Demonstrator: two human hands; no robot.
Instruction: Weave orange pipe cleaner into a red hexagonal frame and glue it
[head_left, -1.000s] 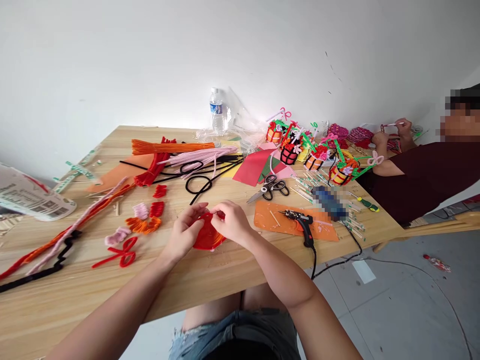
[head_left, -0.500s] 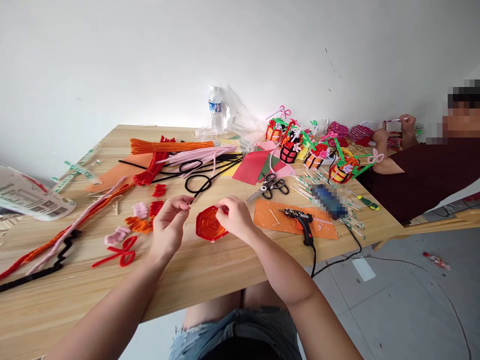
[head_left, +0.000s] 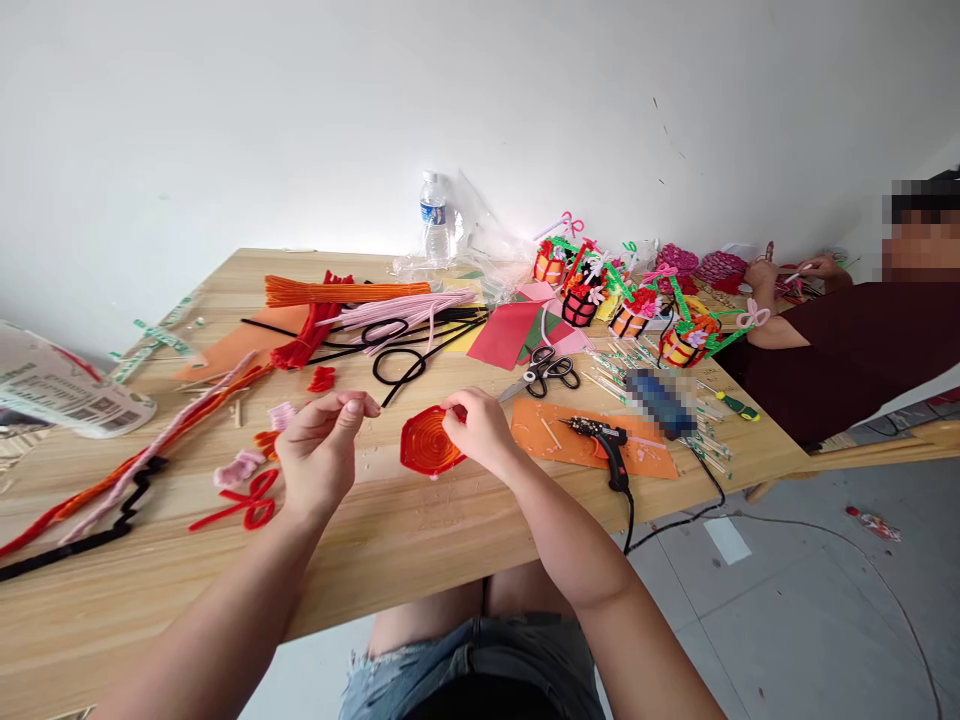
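Observation:
My right hand (head_left: pixel 480 428) pinches the upper right rim of a red and orange hexagonal coil (head_left: pixel 427 442), which looks wound from pipe cleaners, just above the table. To its left, my left hand (head_left: pixel 321 455) is closed in a pinch; anything between the fingertips is too small to make out. A looped black pipe cleaner (head_left: pixel 400 378) lies beyond, one end close to those fingertips. Beside my left hand are a red pipe-cleaner bow (head_left: pixel 251 500) and crimped pink pieces (head_left: pixel 238 467); orange ones are partly hidden behind the hand.
Scissors (head_left: pixel 541 372) and a glue gun (head_left: pixel 604 445) on orange felt (head_left: pixel 529 425) lie to the right. Small flower baskets (head_left: pixel 630 315), a water bottle (head_left: pixel 433 220) and pipe-cleaner bundles (head_left: pixel 345 290) stand or lie further back. A co-worker (head_left: pixel 840 350) sits at the right.
My left hand has drawn left, away from the coil. My right hand and the coil have shifted slightly right. The co-worker's hands have come lower.

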